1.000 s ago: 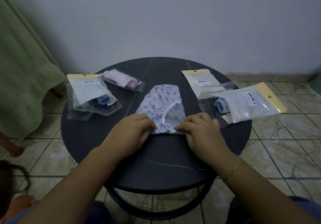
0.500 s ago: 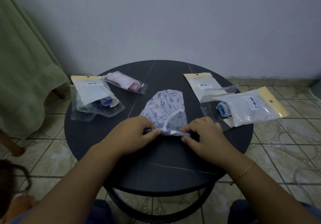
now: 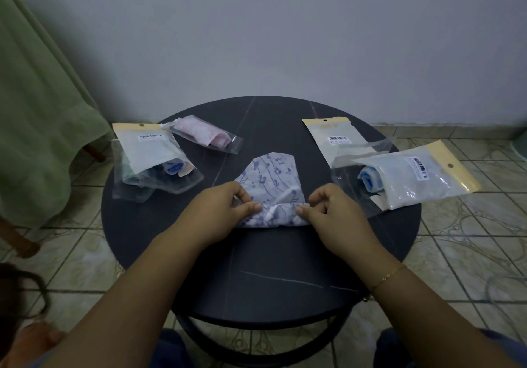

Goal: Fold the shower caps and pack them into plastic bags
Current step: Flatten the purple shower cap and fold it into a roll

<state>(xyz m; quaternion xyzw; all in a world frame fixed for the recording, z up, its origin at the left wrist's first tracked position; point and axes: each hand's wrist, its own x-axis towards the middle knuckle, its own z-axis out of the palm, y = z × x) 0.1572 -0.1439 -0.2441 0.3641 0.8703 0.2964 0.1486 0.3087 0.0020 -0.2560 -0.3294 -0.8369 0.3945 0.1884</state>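
On the dark round table, white blue-printed shower cap, near edge rolled, pinched by both hands' fingers.

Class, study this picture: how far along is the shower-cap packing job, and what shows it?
Done: a pink cap sits in its bag, and blue caps show inside the left bag and right bag. In hand: the left hand and right hand roll the patterned cap. Left: bagging it; a flat bag lies nearby.

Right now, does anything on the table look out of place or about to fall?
Yes: the packed bag on the right juts past the table rim, header end over the floor. Both hands roll the patterned cap normally.
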